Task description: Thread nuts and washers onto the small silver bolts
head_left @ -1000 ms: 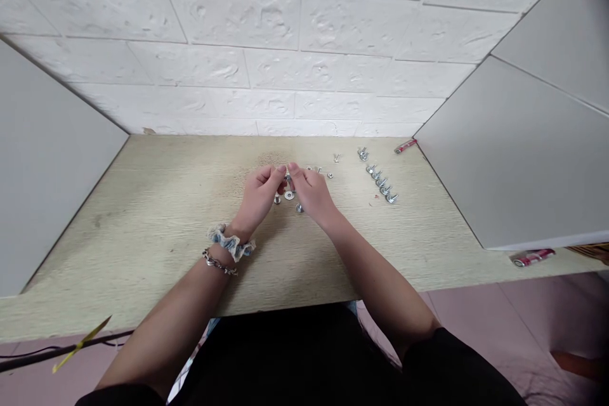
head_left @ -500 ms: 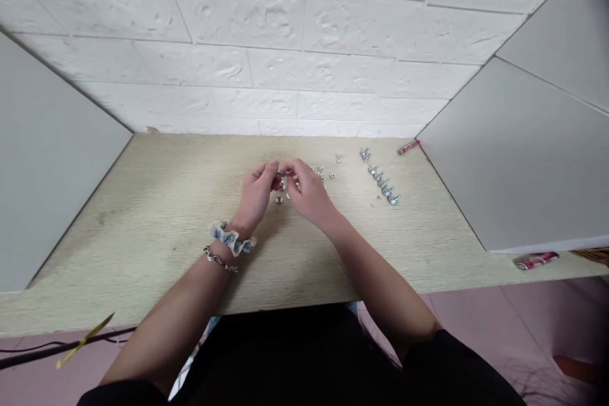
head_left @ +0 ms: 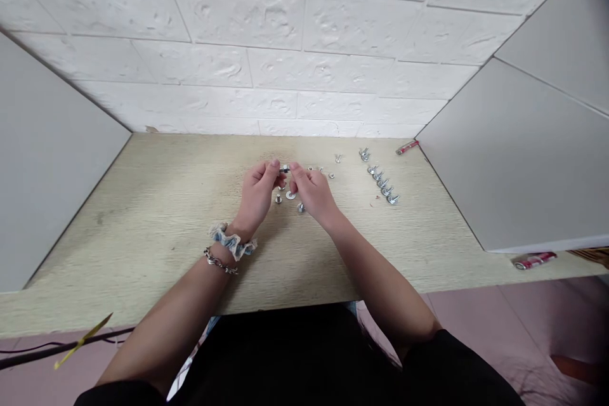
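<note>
My left hand (head_left: 257, 193) and my right hand (head_left: 311, 191) meet above the middle of the wooden desk (head_left: 157, 228). Both pinch a small silver bolt (head_left: 284, 169) between their fingertips. Just below the hands a flat washer (head_left: 290, 195) and two small metal pieces (head_left: 301, 207) lie on the desk. A scrunchie and a chain bracelet sit on my left wrist (head_left: 230, 243).
A row of several assembled silver bolts (head_left: 382, 184) lies to the right, with loose nuts (head_left: 330, 175) behind my hands. A red pen-like object (head_left: 406, 147) rests by the grey side panel (head_left: 518, 158); another red item (head_left: 533, 259) lies at the desk's right end.
The right hand drew back slightly, so the washer and a metal piece on the desk show again. Both hands still pinch the bolt at about the same spot.
</note>
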Demonstrator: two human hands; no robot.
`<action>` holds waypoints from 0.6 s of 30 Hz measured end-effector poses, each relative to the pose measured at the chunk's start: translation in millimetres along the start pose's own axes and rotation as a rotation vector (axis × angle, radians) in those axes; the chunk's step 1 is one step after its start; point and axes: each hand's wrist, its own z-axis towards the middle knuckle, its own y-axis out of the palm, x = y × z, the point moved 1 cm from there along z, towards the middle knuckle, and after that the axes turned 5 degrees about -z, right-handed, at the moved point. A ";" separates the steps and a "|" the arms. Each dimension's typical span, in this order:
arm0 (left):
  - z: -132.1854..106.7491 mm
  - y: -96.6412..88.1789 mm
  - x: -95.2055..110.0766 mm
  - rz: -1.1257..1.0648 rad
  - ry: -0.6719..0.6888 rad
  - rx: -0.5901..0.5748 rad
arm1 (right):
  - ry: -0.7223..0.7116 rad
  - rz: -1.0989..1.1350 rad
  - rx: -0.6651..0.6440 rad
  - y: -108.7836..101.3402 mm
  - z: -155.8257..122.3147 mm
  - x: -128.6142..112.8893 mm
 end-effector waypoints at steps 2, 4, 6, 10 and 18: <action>-2.1 2.3 3.0 0.037 0.018 -0.058 | 0.014 0.002 -0.035 1.8 0.0 1.4; -4.4 5.1 6.6 0.072 0.028 -0.127 | 0.031 0.012 -0.047 2.6 0.4 2.4; -6.3 7.0 10.1 0.107 0.032 -0.165 | 0.041 0.039 -0.056 2.3 1.0 2.9; -8.1 7.5 13.9 0.179 0.014 -0.145 | 0.050 0.094 -0.075 0.3 3.2 3.4; -6.5 6.9 13.3 0.212 0.008 -0.114 | -0.027 0.103 0.035 -0.7 5.0 2.5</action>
